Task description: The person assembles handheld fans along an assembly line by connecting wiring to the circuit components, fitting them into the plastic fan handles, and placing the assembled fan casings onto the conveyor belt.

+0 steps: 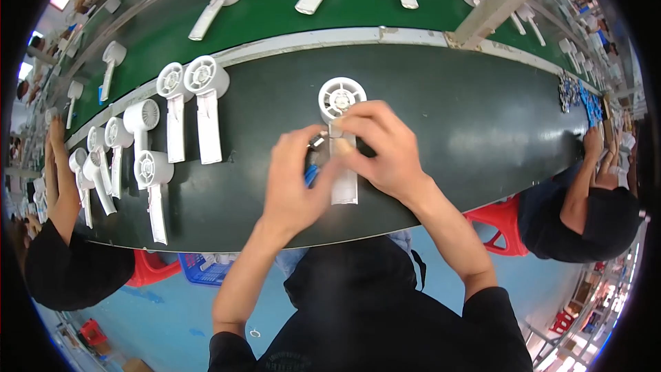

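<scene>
A white handheld fan (342, 89) lies in front of me on the dark table, its round head away from me and its open handle toward me. My right hand (387, 151) is closed over the neck and upper handle, thumb and fingertips pinching there. On the handle's other side, my left hand (290, 179) is curled, its thumb blurred by motion. A small metallic part (317, 140) shows by its fingers and a blue piece (312, 175) by its palm. Exactly what the left fingers grip is hidden.
Several white fans (206, 79) lie at the table's left. Beyond a pale rail (330, 36), more fans rest on a green belt (268, 7). Blue parts (591, 105) are piled far right. Co-workers sit on both sides. A blue basket (200, 272) stands below the table's edge.
</scene>
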`<state>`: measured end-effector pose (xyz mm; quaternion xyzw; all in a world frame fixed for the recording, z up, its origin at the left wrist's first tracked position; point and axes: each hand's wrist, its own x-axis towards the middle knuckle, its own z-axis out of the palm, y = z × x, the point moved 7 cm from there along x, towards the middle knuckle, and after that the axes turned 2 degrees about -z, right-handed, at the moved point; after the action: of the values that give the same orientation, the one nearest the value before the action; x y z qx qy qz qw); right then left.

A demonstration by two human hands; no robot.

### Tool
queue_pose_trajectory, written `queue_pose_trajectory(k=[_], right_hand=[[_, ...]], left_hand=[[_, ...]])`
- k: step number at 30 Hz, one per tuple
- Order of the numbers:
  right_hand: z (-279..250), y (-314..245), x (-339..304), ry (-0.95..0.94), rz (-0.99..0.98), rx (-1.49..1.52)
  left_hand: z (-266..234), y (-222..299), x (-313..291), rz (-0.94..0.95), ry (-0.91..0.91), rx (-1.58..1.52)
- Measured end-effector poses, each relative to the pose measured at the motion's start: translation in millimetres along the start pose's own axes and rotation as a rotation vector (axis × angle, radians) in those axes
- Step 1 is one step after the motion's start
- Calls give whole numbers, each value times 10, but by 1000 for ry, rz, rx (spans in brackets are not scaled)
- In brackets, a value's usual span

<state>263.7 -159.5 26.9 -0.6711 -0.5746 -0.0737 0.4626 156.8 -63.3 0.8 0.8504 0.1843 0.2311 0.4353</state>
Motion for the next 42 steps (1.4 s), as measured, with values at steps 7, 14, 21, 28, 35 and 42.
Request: queue_pose_trajectory(k=[7, 14, 21, 28, 35, 42], right_hand=[[-182, 525, -280, 106, 532, 191], [42, 392, -154, -84, 536, 22], [46, 426, -208, -84, 559, 25], [-40, 493, -250, -48, 528, -48], [-791, 693, -262, 157, 648, 33], [-3759, 2224, -1895, 486, 969, -1178]], left_hand=[[-548, -94, 282, -232, 165, -150], [-2663, -1541, 1793, -90, 458, 495], [-2832, -2549, 2090, -171, 360, 464], [-1928, -1649, 2522, -64, 179, 662], [-2232, -2177, 2405, 236, 191, 835], [-834, -160, 966, 88, 59, 377]])
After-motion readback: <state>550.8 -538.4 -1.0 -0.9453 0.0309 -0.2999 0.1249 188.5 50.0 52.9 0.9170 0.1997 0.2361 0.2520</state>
